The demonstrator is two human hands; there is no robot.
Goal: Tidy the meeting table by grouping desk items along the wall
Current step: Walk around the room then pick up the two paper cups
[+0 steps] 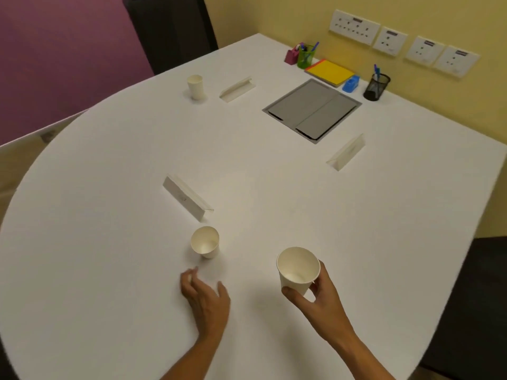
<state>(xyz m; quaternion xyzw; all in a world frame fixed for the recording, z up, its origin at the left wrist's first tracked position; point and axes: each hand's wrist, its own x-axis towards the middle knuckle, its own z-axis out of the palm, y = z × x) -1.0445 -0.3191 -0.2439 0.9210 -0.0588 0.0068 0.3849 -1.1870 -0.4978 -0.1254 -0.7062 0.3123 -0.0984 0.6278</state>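
White paper cup (297, 270) held off the table by the right hand (319, 297): thumb on the near wall, fingers curled round the far side, mouth up, nothing visible inside. Left hand (207, 298) at about 9 o'clock of it, fingers loosely spread and slightly bent, holding nothing, just over the white table (109, 187). Second paper cup (205, 241) stands upright at 12 o'clock of the left hand, near the fingertips but apart from them. Folded name card (186, 197) just beyond that cup, at 11 o'clock. Second name card (346, 151) at 1 o'clock of the held cup, well apart. Grey floor-box lid (311, 109) set flush in the tabletop at 12 o'clock. Third cup (195, 86) and third name card (237, 88) far across, at 11 o'clock. Along the yellow wall (301, 17), at 12 to 1 o'clock: pink holder (291, 56), green pen cup (306, 56), yellow notepad (329, 71), blue tape dispenser (351, 84), black mesh pen cup (376, 86).
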